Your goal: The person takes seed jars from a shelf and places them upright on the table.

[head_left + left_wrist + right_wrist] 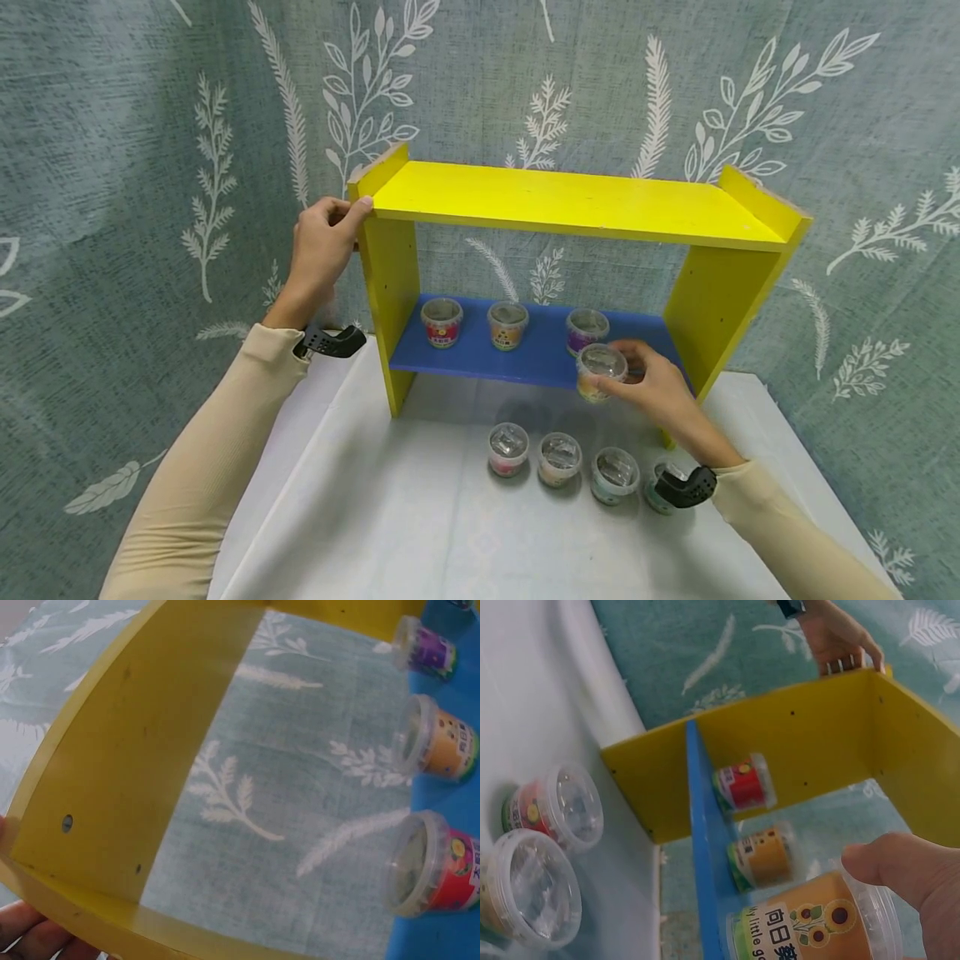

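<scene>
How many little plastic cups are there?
8: a red cup, orange cup and purple cup on the blue shelf; another cup in the right hand; four cups on the table. That hand may hide more.

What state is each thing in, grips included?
Left grip: holding yellow shelf unit at upper left
Right grip: holding sunflower-label cup
Sunflower-label cup: held; contact with blue board unclear
Yellow shelf unit: standing on white table
Shelved red-label cup: upright
Shelved orange-label cup: upright
Shelved purple-label cup: upright, partly hidden
Leftmost table cup: upright
Second table cup: upright
Third table cup: upright
Rightmost table cup: upright, partly hidden
</scene>
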`<state>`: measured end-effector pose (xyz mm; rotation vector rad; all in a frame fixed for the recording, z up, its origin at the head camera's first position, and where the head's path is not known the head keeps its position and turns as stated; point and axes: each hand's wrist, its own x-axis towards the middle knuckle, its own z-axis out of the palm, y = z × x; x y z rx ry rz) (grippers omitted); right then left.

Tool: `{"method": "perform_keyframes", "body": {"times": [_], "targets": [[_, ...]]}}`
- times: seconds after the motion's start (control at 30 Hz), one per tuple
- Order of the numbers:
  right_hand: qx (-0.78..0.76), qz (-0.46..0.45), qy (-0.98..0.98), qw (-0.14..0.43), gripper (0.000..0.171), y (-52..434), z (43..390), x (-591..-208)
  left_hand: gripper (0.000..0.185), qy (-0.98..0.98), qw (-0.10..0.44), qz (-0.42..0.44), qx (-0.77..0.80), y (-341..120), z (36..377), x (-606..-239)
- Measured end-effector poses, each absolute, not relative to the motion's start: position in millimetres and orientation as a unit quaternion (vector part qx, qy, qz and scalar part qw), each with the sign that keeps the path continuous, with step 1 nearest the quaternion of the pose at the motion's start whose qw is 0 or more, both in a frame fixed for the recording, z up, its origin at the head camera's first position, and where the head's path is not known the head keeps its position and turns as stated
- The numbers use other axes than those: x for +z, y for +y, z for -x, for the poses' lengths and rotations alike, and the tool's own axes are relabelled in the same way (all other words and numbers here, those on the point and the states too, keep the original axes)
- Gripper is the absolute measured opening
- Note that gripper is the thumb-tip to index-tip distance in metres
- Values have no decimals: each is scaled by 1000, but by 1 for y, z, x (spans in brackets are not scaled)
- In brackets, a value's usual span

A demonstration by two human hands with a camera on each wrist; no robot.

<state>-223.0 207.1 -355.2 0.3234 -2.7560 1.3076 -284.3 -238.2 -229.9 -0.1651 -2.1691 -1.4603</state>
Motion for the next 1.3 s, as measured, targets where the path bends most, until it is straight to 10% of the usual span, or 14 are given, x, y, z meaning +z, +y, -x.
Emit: {"method": "perform_keyframes", "body": {"times": [1.3], "targets": [[486,-158,-859,0,69,156,225,-367,57,-797,258,66,-542,-238,282,-229]]}}
